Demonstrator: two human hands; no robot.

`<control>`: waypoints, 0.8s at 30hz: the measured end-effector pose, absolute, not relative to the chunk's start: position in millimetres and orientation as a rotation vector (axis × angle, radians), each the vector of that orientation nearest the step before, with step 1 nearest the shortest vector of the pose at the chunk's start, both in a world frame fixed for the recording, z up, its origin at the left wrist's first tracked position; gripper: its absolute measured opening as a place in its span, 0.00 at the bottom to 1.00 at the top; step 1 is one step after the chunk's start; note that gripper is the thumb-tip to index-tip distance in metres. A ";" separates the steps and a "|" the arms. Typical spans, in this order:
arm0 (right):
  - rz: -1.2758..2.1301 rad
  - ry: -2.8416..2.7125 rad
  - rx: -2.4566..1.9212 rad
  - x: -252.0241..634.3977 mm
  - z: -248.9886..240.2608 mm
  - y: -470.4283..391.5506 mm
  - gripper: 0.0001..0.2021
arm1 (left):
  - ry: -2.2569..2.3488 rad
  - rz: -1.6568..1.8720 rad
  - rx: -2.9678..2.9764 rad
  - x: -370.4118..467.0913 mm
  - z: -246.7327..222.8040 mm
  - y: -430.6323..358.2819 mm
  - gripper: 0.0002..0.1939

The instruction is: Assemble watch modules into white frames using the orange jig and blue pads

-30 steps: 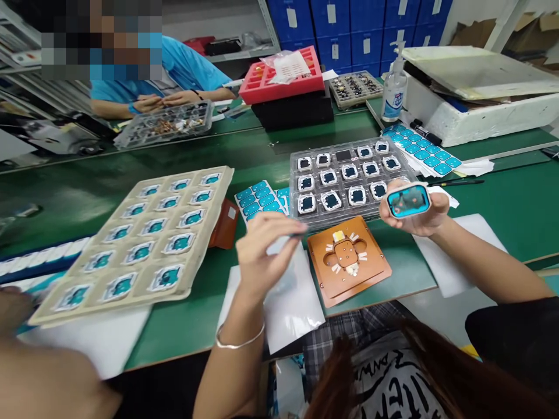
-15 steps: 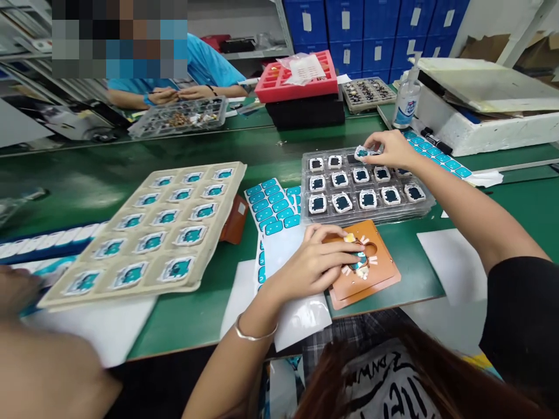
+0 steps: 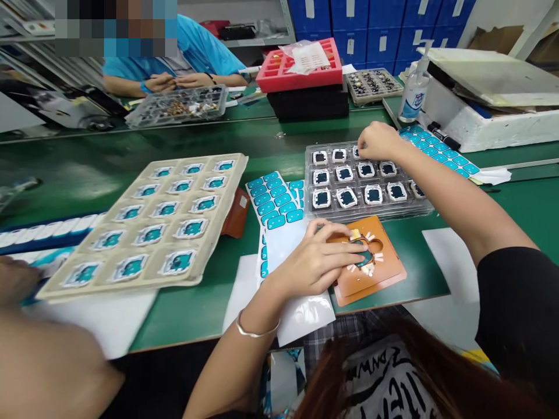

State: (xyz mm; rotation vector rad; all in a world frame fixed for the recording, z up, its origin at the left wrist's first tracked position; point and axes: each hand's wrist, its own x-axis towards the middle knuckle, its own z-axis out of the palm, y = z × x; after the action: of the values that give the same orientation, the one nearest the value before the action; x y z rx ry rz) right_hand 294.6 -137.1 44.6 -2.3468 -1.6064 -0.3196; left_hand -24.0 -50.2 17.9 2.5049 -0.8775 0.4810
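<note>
My right hand (image 3: 379, 141) is over the back row of a clear plastic tray (image 3: 312, 216), its fingers bent down and closed at a small white-framed part (image 3: 356, 152), partly hidden by them. More white-framed parts with dark centres (image 3: 372, 195) sit in the tray's pockets. Nearer me, my left hand (image 3: 321, 256) lies with fingers stretched over an orange fixture plate (image 3: 371, 285). Its fingertips touch a teal piece (image 3: 364, 259) set in the plate, and they cover some of it. Small white tabs and a round hole surround that piece.
To the left, a beige tray (image 3: 198, 278) holds teal-and-white parts. Teal sticker sheets (image 3: 271, 201) lie between the trays. A pump bottle (image 3: 413, 96), a foam box (image 3: 484, 131) and a red tray (image 3: 301, 78) stand behind. A neighbour's arm (image 3: 52, 355) is at left; another person sits opposite.
My right hand has lowered the white-framed part into a back-row pocket, and its fingers have curled further down. My left hand stays on the orange plate. The view has shifted slightly.
</note>
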 end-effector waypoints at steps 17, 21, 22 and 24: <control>-0.083 -1.540 -2.124 215.0 68.9 -131.0 0.14 | -0.887 0.529 2.544 -25.7 22.4 -53.4 0.16; 0.041 -1.591 -1.826 160.1 77.0 -188.2 0.11 | -0.876 0.516 2.587 -27.6 22.6 -55.9 0.14; 0.076 -1.601 -1.771 147.8 76.4 -205.1 0.11 | -0.881 0.527 2.585 -27.9 22.8 -56.2 0.13; 0.192 -1.602 -1.722 129.4 72.6 -236.5 0.10 | -0.887 0.551 2.582 -28.1 23.0 -56.2 0.12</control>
State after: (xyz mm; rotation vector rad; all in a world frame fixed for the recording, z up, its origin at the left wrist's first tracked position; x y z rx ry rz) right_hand 129.4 -236.5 72.6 -1.7219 -1.6020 0.1920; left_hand -28.1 -56.2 23.0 2.5815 -0.8874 0.5508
